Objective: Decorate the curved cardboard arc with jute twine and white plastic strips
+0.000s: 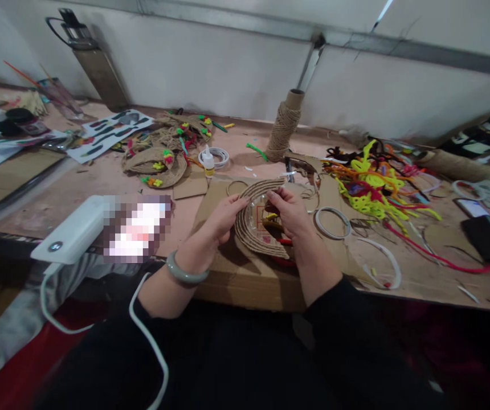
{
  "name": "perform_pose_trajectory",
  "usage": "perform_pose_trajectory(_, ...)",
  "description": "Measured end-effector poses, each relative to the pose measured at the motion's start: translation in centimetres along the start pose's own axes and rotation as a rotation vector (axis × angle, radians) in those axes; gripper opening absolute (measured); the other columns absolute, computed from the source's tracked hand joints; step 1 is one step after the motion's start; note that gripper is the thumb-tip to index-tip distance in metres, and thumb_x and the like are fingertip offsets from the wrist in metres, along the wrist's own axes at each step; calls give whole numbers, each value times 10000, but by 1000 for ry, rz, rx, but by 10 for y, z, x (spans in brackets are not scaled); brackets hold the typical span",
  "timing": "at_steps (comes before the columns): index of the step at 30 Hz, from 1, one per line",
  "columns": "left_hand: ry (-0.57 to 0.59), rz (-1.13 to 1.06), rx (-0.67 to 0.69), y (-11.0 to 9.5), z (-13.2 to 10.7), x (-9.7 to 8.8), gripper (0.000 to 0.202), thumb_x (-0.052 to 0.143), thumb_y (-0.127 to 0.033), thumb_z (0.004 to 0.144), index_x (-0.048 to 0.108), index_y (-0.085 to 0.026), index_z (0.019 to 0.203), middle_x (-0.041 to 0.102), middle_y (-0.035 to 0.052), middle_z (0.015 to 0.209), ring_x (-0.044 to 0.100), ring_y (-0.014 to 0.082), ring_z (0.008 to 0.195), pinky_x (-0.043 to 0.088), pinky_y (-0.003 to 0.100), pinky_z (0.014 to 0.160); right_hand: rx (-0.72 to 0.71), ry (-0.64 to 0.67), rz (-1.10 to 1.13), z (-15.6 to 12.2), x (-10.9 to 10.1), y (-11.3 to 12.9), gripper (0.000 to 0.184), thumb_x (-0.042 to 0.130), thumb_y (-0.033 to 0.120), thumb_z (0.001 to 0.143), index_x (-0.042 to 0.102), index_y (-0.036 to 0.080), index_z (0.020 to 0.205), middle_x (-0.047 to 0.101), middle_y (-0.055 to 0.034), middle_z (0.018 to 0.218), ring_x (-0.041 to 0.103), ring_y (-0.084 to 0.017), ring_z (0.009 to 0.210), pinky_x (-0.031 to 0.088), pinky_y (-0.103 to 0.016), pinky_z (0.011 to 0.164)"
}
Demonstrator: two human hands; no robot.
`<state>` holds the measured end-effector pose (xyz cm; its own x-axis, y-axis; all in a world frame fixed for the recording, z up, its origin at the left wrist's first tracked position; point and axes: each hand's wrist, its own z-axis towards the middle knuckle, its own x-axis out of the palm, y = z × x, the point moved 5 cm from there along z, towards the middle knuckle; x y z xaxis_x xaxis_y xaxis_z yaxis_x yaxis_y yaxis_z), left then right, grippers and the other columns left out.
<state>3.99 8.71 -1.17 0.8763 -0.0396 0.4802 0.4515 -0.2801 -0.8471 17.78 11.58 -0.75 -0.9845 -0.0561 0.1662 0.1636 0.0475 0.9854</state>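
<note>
Between my hands is a curved band of twine rows [245, 228], bent like a C and raised over a cardboard sheet. My left hand [227, 218] pinches its upper left part, fingers closed. My right hand [290, 210] has thumb and fingers pressed together at the band's upper right end. Inside the curve, a clear packet with red print [262, 219] shows on the cardboard. Scissors with red handles seem to lie partly hidden below my right hand. Just beyond the band stands a small glue bottle [208, 163].
A twine spool [285, 125] stands at the back. Right of my hands are a white ring [333, 222] and a heap of coloured pipe cleaners [373, 188]. Left are a white power bank [74, 228] with a cable, a blurred phone [138, 230] and decorated twine pieces [155, 165].
</note>
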Motion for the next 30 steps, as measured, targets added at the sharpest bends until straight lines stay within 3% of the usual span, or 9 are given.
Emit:
perform_pose_trajectory(6, 55, -52, -18, 3, 3, -1, 161, 706, -220, 666, 650, -142, 796, 702, 45, 738, 634, 163, 677, 496, 303, 680, -16, 32, 58, -2, 0, 1, 393, 784, 505, 559, 565, 204, 686, 519, 72, 585, 488, -58, 510, 429, -198, 507)
perform_pose_trajectory(14, 128, -128, -93, 3, -1, 3, 81, 640, -184, 709, 642, -140, 778, 685, 46, 708, 595, 143, 607, 485, 299, 649, -27, 2, 130, -6, 1, 5, 474, 836, 527, 453, 534, 209, 633, 510, 80, 531, 488, -62, 452, 448, -203, 472)
perform_pose_trajectory(18, 121, -104, -70, 1, -2, 3, 118, 649, -213, 707, 656, -147, 804, 698, 53, 750, 614, 161, 637, 498, 319, 676, -36, 20, 112, -7, 0, 6, 462, 777, 592, 533, 543, 214, 661, 536, 60, 552, 520, -85, 477, 458, -225, 476)
perform_pose_trajectory(24, 31, -91, -37, 1, 0, -2, 175, 703, -243, 679, 642, -148, 813, 693, 42, 695, 632, 166, 608, 518, 318, 644, 52, 216, -56, -13, 11, 3, 408, 754, 540, 598, 554, 186, 620, 540, 43, 525, 480, -66, 453, 405, -213, 459)
perform_pose_trajectory(30, 32, -58, 81, -4, -2, 0, 296, 738, -378, 671, 630, -154, 832, 696, 22, 739, 655, 165, 712, 525, 299, 709, 73, 53, -36, -10, 6, 1, 381, 757, 492, 582, 549, 178, 640, 526, 63, 495, 485, -58, 415, 389, -187, 418)
